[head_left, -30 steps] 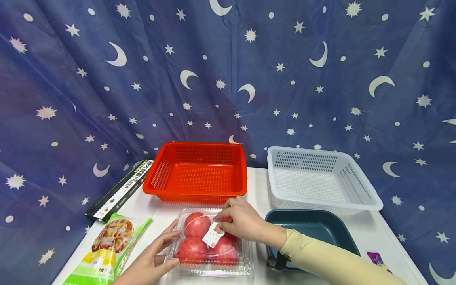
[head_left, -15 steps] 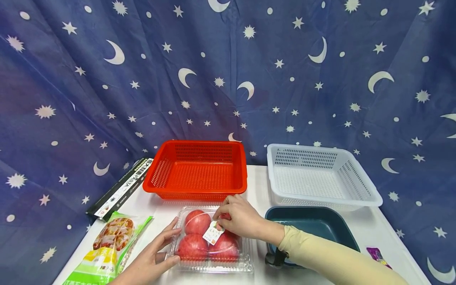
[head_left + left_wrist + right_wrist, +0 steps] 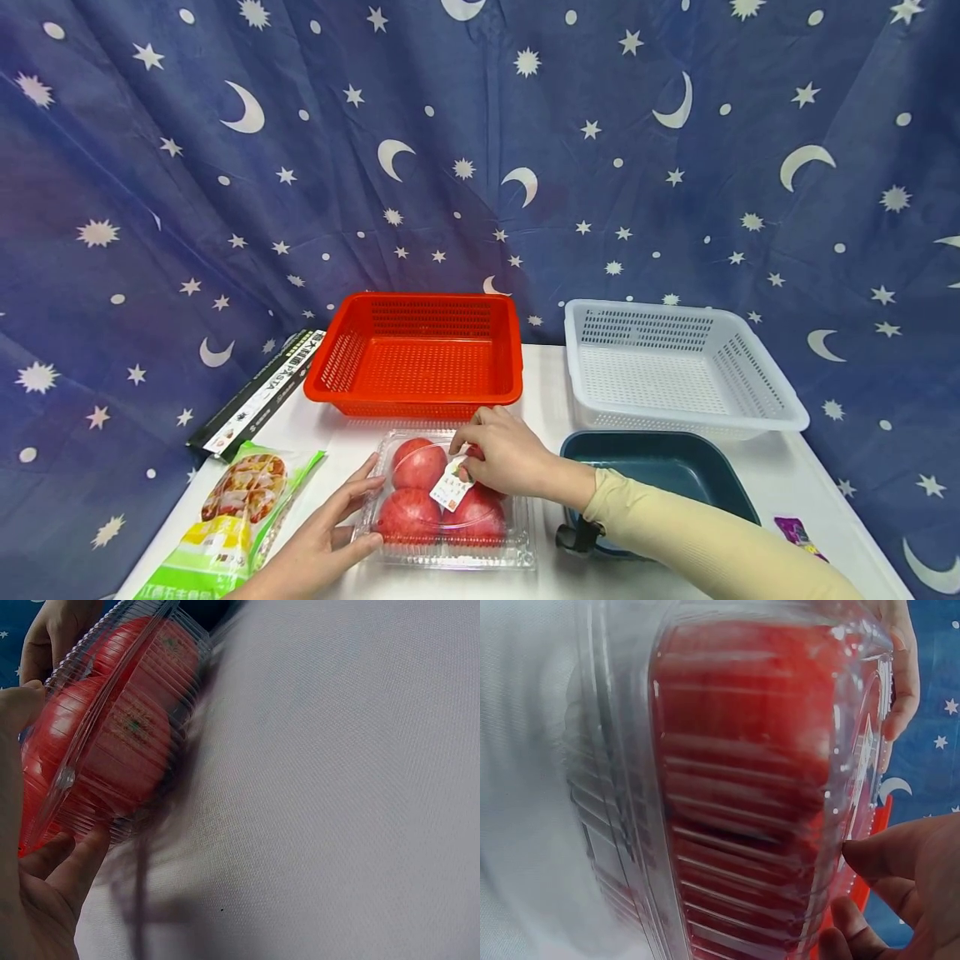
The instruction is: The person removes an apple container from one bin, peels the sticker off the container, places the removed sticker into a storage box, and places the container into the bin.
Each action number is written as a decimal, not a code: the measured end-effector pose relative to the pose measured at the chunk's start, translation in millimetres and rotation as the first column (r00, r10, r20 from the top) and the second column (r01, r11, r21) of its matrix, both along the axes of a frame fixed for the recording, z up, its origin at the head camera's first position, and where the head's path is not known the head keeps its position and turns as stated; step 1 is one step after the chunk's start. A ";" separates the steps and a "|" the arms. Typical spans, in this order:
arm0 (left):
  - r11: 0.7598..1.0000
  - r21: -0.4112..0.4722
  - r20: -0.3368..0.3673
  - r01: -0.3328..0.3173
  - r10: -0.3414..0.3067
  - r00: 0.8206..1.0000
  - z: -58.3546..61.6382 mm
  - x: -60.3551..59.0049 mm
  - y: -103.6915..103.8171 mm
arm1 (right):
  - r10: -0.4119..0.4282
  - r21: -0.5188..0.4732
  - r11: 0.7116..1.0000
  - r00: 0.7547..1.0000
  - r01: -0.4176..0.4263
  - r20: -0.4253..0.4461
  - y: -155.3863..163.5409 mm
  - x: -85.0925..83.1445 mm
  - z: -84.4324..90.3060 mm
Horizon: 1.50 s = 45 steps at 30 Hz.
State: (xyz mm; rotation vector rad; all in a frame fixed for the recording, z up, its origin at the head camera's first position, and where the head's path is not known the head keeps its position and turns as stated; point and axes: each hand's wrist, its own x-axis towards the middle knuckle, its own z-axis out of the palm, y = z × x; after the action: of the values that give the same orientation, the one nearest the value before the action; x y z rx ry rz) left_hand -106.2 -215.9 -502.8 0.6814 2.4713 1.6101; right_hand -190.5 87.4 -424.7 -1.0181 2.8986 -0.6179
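Clamshell [image 3: 498, 560] of red apples [image 3: 408, 518] sits toward the cut-off near edge of the table [image 3: 542, 375]; left hand [image 3: 322, 533] lies spread against its left side; right hand [image 3: 506, 457] partly hides one apple, any pinch on the label [image 3: 448, 492] indeterminable.

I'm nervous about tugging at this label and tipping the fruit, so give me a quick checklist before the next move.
1. Left hand on the clear box: ok, touching its left side.
2. Right hand at the label: ok, over its upper end.
3. Firm pinch on the label: cannot tell; the hand hides that end.
4. Lid over the red fruit: ok, it covers them; whether it is latched, cannot tell.
5. Whole label in sight: not ok, the right hand covers its upper end.
6. Right sleeve apart from the dark pan: cannot tell; it crosses in front of it in the head view.
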 end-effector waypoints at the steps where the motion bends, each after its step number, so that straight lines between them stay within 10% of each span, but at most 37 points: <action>1: 1.000 0.004 0.000 0.000 0.000 1.000 -0.1 -0.2 0.3 | -0.004 0.004 1.000 1.000 0.004 0.001 -0.1 0.0 -0.2; 45: 0.998 0.059 0.038 0.013 -0.015 0.999 -0.9 -0.3 0.8 | 0.006 -0.069 0.998 1.000 -0.004 0.016 -3.4 -5.3 2.8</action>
State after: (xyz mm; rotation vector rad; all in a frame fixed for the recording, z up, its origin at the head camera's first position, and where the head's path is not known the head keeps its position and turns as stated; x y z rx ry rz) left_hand -106.5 -215.1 -503.7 0.6677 2.3963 1.6801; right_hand -195.8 84.0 -422.0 -1.0222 2.8787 -0.7267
